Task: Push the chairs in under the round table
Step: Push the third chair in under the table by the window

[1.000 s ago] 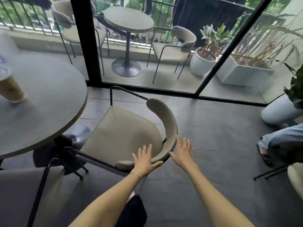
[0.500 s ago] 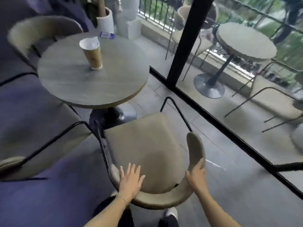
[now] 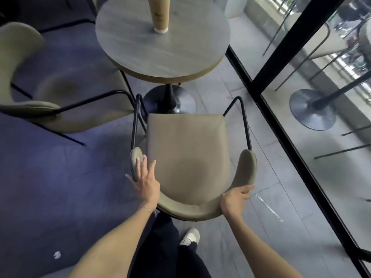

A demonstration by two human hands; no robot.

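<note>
A beige chair (image 3: 186, 155) with a curved backrest and thin black legs stands straight in front of me, its seat facing the round grey table (image 3: 162, 43). The seat's front edge sits near the table's black pedestal base (image 3: 170, 99), outside the tabletop. My left hand (image 3: 145, 181) lies with fingers spread against the backrest's left end. My right hand (image 3: 234, 199) curls around the backrest's right rear corner. A second beige chair (image 3: 40, 87) stands to the left of the table, partly tucked under it.
A tall paper cup (image 3: 159, 15) stands on the tabletop. A black-framed glass wall (image 3: 281, 125) runs diagonally along the right, with another pedestal table base (image 3: 312, 109) behind it. My shoe (image 3: 189, 236) is below the chair. A scrap of white paper (image 3: 57, 254) lies on the floor.
The view swung round so I now stand squarely behind the chair facing the table. My right hand went from resting on the backrest to gripping its right corner; my left slid to the left end.
</note>
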